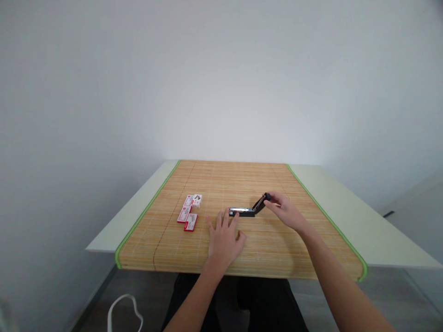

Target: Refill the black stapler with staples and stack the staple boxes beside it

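Observation:
A black stapler [242,212] lies on the bamboo mat with its upper arm swung up to the right, so its metal staple channel shows. My right hand [284,210] pinches the end of that raised arm between thumb and fingers. Flat on the mat, with fingers spread, rests my left hand [224,237]; its fingertips reach the left end of the stapler's base. Left of this hand lie small red-and-white boxes, among them a lower box [190,222], a middle box [184,214] and a box with a dark picture [197,200].
The bamboo mat [221,180] with green edging covers the middle of a white table [346,207]. A pale wall [242,83] stands behind it. Below the table's left front edge hangs a white cord [121,297]. My legs [266,302] are under the front edge.

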